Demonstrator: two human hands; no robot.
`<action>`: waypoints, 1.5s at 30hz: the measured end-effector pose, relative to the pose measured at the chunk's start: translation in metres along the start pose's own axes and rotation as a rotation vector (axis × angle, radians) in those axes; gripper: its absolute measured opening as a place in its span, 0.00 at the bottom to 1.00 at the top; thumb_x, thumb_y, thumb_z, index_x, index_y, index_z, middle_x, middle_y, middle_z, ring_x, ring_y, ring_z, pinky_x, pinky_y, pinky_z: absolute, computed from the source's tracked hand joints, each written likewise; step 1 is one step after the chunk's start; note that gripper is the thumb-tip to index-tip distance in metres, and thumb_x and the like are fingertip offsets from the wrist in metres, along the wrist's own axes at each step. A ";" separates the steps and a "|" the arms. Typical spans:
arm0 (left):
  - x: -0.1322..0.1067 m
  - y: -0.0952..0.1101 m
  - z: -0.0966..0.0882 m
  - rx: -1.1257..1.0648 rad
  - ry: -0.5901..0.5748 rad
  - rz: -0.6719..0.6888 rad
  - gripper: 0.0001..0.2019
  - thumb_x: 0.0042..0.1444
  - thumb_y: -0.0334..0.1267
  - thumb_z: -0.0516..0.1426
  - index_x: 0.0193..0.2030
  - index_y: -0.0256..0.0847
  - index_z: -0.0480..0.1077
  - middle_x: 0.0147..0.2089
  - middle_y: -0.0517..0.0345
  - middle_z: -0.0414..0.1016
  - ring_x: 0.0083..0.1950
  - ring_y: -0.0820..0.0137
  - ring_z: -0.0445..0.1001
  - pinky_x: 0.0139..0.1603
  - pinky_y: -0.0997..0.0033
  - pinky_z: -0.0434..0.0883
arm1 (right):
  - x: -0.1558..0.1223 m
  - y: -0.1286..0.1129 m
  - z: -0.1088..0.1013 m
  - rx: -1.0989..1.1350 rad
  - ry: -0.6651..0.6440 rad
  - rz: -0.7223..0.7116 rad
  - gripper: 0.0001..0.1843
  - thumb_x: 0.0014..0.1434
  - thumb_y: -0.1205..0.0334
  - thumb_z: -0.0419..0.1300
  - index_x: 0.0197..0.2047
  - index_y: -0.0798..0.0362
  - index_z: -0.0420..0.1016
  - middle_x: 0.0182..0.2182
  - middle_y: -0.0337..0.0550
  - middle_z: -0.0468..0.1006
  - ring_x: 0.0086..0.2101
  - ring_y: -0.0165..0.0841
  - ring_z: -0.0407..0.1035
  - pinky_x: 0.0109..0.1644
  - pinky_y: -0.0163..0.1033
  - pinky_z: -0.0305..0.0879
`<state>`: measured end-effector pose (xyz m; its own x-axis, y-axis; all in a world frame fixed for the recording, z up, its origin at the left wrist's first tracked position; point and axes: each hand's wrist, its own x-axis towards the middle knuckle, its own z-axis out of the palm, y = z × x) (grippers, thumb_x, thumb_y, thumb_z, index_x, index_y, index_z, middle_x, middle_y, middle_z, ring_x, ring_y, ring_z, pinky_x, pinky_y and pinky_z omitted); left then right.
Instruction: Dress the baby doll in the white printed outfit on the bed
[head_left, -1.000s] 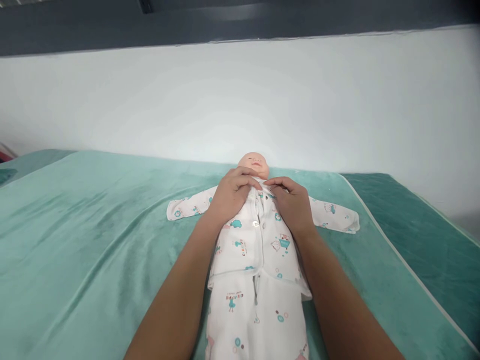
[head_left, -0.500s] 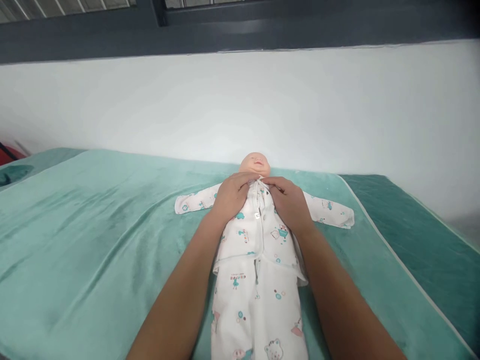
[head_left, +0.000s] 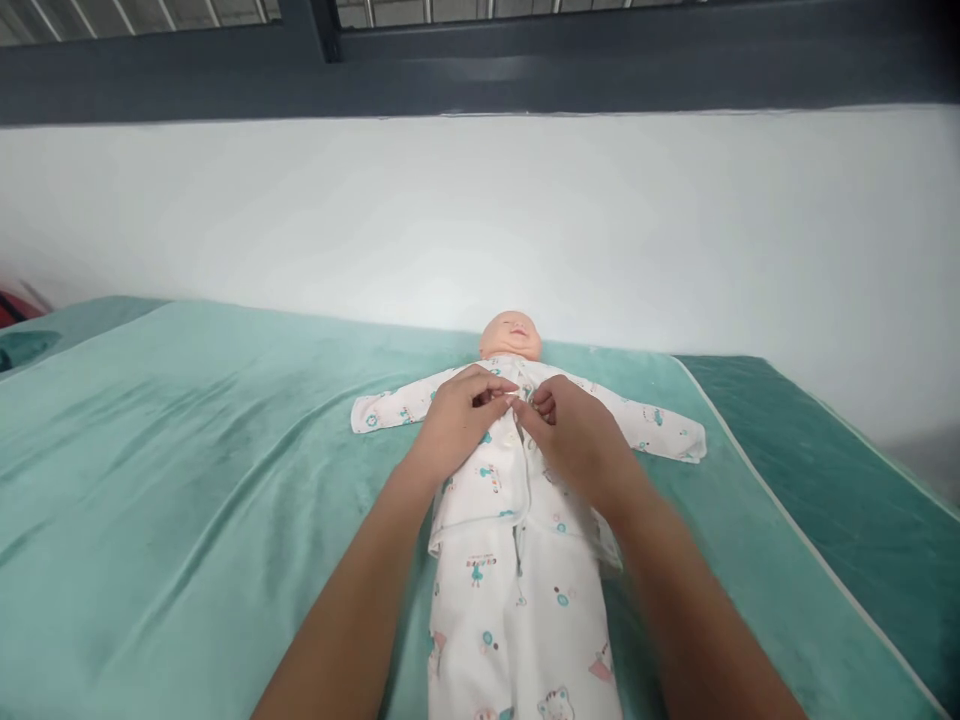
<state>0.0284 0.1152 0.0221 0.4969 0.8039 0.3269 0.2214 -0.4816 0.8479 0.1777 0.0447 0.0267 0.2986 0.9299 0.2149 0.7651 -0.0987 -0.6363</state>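
A baby doll [head_left: 511,335] lies on its back, head toward the wall, sleeves spread to both sides. It wears a white printed baby jacket [head_left: 480,492] and matching white trousers [head_left: 517,620]. Over the chest, my left hand [head_left: 461,415] pinches the jacket's front edge between thumb and fingers. Close beside it, my right hand [head_left: 574,430] has its fingers curled, thumb and fingertip together at the opposite front edge. The small fastening between the fingertips is mostly hidden. Below the hands, the two jacket fronts meet down the middle.
A light green plush blanket [head_left: 225,480] with some creases lies under the doll. Darker green cloth [head_left: 840,480] shows at the right. A white wall [head_left: 375,220] rises behind, below a dark window frame [head_left: 525,70]. Something red [head_left: 19,308] is at the far left edge.
Both hands have slid down from the doll's neck to its upper chest, uncovering the collar. My fingers have gone from lying flatter on the jacket to pinching at its front.
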 end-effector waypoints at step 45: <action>0.001 0.000 0.005 -0.457 0.010 -0.219 0.10 0.52 0.44 0.64 0.34 0.38 0.76 0.35 0.56 0.78 0.36 0.71 0.73 0.40 0.70 0.69 | 0.011 0.002 0.003 0.715 -0.047 0.141 0.17 0.57 0.50 0.61 0.25 0.53 0.69 0.17 0.35 0.68 0.18 0.23 0.58 0.20 0.29 0.51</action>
<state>0.0335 0.1142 0.0205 0.4715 0.8732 0.1231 -0.0712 -0.1015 0.9923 0.1806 0.0561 0.0259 0.3294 0.9414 0.0730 0.1570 0.0216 -0.9874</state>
